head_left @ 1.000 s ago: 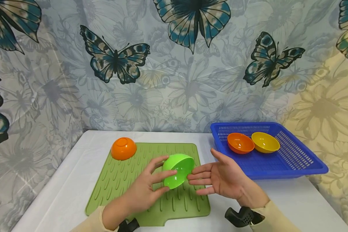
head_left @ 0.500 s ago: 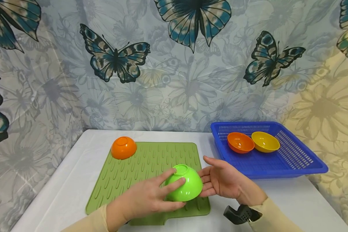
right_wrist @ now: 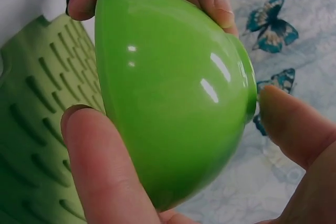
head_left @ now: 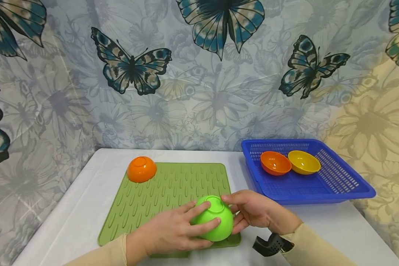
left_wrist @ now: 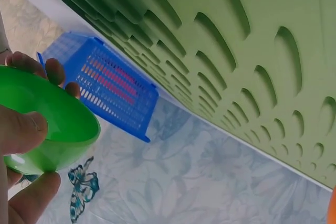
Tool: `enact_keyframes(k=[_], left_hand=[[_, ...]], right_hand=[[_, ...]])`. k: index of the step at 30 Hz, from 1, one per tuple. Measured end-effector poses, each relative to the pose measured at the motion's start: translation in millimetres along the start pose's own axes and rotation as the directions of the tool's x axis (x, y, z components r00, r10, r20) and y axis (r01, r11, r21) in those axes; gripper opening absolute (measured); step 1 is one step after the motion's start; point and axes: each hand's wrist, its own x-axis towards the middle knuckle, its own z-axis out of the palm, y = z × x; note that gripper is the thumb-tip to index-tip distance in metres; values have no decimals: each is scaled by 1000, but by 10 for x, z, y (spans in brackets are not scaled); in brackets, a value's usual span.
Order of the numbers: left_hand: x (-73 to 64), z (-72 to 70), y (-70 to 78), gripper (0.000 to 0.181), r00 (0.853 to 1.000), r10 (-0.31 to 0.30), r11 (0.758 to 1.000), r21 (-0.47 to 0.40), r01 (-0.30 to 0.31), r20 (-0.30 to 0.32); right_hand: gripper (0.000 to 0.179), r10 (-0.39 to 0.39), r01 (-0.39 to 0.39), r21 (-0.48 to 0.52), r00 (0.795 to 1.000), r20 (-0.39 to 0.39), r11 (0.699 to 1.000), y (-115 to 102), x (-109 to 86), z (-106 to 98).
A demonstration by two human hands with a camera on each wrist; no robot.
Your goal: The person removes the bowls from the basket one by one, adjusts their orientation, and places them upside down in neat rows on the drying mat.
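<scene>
A light green bowl is held between both hands over the mat's near right part, its foot ring facing up and its opening down. My left hand grips it from the left, fingers spread over the outside; in the left wrist view the thumb lies against the inside of the bowl. On the other side my right hand cups it, thumb by the foot ring and fingers along the wall. The right wrist view shows the bowl's glossy outside between fingers of both hands.
A green ridged drying mat lies on the white-covered table. One orange bowl sits upside down at its far left corner. At right, a blue basket holds an orange-red bowl and a yellow bowl.
The green bowl has been turned from showing its inside to foot ring up, and has come nearer and slightly right. My right hand has closed in from open fingers to holding its side.
</scene>
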Motion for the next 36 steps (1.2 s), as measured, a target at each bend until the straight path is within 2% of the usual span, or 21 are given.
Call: enact_keyframes(k=[4,7,8,9,10,11,12,13,14,16,18,19,20,21,22,23,25,27,29,32,36], left_hand=[[8,4,9,32,1000,-10,1000,-22,10,19],[25,24,21,35,996,-88,986,-145,84,-19],[32,34,28,38,989,-140,969,-210,127,-48],[39,43,40,42,976,-209,941,-287,181,-69],[46,49,53,48,954,-288,899,-367,240,-80],[54,55,68,54,924,-375,844,-440,307,-76],[62,58,85,60,882,-470,770,-510,384,-45],[70,56,102,65,825,-566,664,-583,468,18],[78,52,120,70,754,-649,540,-635,552,103],[93,42,143,79,590,-743,240,-698,675,315],[112,37,154,83,433,-751,-67,-710,701,499],[121,36,150,83,371,-734,-194,-700,687,569],[128,37,144,83,330,-715,-298,-695,655,617],[134,40,136,83,301,-692,-395,-694,602,656],[141,41,127,82,280,-673,-476,-690,546,685],[154,40,119,83,266,-654,-548,-686,479,709],[176,40,95,83,254,-618,-663,-666,342,744],[205,39,78,83,255,-589,-742,-638,205,767],[235,37,66,83,256,-572,-783,-612,112,779],[265,35,56,82,242,-567,-799,-597,72,787],[285,44,43,80,223,-573,-799,-598,60,788]], right_hand=[[43,-13,7,-77,997,-78,997,14,7,52],[41,-51,34,-123,990,-134,992,20,11,61],[40,-67,46,-134,986,-150,990,21,11,57],[40,-83,59,-143,983,-166,988,19,9,52],[40,-99,72,-148,978,-184,986,16,6,46],[40,-113,84,-151,973,-200,985,14,1,39],[41,-127,95,-151,968,-215,984,11,-4,31],[42,-137,105,-148,964,-230,983,8,-13,26],[43,-149,116,-144,958,-245,983,5,-20,19],[47,-169,136,-136,947,-275,981,2,-38,13],[50,-187,152,-137,936,-297,979,-1,-53,15],[52,-196,160,-139,932,-305,977,-2,-61,20],[53,-204,166,-142,927,-315,976,-6,-68,29],[54,-211,172,-145,923,-322,974,-8,-74,39],[54,-221,180,-152,919,-325,972,-7,-78,49],[54,-232,188,-159,915,-330,969,-4,-79,58],[54,-254,206,-170,906,-338,964,6,-79,81],[54,-274,224,-179,898,-345,958,25,-74,102],[54,-291,239,-184,889,-353,953,47,-69,126],[56,-313,259,-190,879,-359,947,73,-66,165],[57,-335,286,-185,873,-355,940,98,-54,225]])
